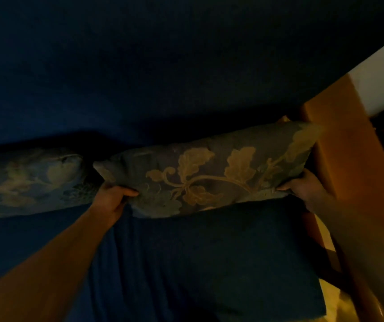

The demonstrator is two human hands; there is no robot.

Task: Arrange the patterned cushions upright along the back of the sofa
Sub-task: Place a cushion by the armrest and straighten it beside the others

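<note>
We've got the leaf-patterned cushion (209, 173) clenched at both ends, left grip (112, 198) at 9 o'clock, right grip (302, 189) at 3; sofa back (163, 77) sits at 12.

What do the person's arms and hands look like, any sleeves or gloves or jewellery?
Both forearms are bare as far as the frame shows, with no sleeves in view. The left hand and right hand wear no gloves. No watch, ring or bracelet shows, though the dim light hides fine detail.
</note>
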